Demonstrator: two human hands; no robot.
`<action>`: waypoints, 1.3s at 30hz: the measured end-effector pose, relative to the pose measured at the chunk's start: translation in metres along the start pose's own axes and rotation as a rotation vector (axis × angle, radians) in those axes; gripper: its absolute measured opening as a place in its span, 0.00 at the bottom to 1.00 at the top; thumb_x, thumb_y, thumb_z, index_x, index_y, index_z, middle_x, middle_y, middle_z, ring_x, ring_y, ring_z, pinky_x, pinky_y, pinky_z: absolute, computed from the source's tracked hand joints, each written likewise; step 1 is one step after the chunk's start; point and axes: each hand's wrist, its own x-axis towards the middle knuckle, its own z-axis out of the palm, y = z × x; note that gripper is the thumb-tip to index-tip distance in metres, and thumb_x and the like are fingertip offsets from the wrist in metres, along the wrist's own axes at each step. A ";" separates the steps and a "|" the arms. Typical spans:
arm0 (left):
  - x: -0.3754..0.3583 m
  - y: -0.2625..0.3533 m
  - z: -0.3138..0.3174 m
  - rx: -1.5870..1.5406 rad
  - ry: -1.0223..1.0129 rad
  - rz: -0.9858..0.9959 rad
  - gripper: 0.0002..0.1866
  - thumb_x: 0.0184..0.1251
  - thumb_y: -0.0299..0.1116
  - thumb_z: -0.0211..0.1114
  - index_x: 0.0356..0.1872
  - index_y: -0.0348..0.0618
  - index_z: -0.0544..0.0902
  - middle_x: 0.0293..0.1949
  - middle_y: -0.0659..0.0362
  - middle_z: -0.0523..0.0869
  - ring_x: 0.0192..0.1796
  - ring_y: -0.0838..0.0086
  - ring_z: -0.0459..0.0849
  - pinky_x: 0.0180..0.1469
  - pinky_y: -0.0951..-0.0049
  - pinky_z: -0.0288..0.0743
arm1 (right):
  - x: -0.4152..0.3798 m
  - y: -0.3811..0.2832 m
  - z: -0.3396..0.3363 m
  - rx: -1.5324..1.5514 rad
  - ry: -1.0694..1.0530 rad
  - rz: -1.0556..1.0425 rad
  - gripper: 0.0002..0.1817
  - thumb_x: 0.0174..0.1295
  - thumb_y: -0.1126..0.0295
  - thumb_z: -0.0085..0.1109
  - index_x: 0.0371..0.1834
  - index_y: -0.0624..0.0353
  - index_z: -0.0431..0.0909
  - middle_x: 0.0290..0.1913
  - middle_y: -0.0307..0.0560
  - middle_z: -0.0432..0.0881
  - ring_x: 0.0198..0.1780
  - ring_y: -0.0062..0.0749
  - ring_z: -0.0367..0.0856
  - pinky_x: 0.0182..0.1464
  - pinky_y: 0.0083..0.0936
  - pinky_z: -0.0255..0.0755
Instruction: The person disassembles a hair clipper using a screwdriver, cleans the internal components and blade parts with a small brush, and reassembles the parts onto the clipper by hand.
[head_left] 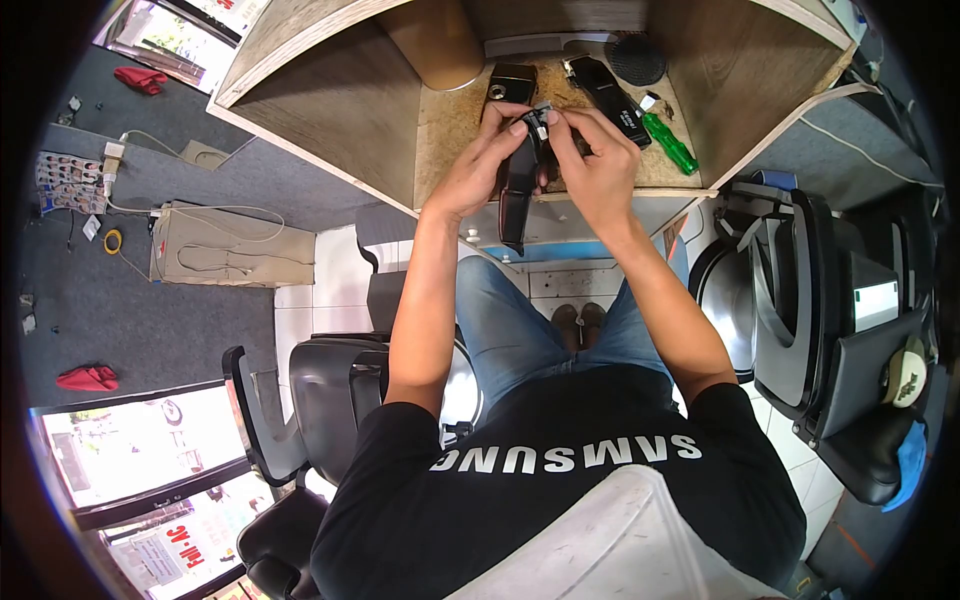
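Note:
A black hair clipper (518,190) hangs at a slant between my hands, its blade end up and its body pointing down past the shelf edge. My left hand (478,168) is closed round its upper part, thumb on the front near the head. My right hand (597,168) pinches at the metal blade (542,108) with thumb and fingertips; whether a small part sits between them is hidden. Just beyond, on the shelf, lie a second black clipper (612,98), a green-handled screwdriver (670,145) and a small black box-shaped object (511,80).
The wooden shelf (440,130) has side walls close to both hands. A brown cylinder (435,45) and a round black mesh piece (636,58) stand at its back. Black chairs (335,400) flank me on the left and right. A cabled box (235,243) is further left.

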 end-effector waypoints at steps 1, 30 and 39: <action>0.000 0.001 0.000 -0.009 -0.005 -0.002 0.17 0.89 0.43 0.53 0.68 0.47 0.67 0.45 0.53 0.83 0.37 0.70 0.88 0.39 0.67 0.87 | 0.000 0.000 0.000 -0.003 0.002 0.005 0.05 0.66 0.76 0.70 0.39 0.68 0.88 0.36 0.54 0.89 0.35 0.47 0.90 0.38 0.33 0.81; -0.001 0.001 0.000 0.009 0.007 -0.001 0.19 0.89 0.42 0.56 0.68 0.45 0.66 0.50 0.54 0.80 0.38 0.73 0.88 0.39 0.68 0.89 | -0.002 -0.001 0.000 0.007 0.028 -0.025 0.05 0.65 0.77 0.70 0.41 0.67 0.89 0.38 0.54 0.91 0.36 0.45 0.92 0.39 0.31 0.82; -0.001 0.000 0.000 0.036 -0.008 0.016 0.20 0.89 0.43 0.54 0.69 0.43 0.65 0.51 0.54 0.79 0.38 0.74 0.87 0.40 0.69 0.88 | -0.002 0.002 -0.001 -0.023 0.012 -0.066 0.06 0.66 0.77 0.70 0.43 0.67 0.89 0.39 0.54 0.91 0.37 0.46 0.92 0.39 0.33 0.83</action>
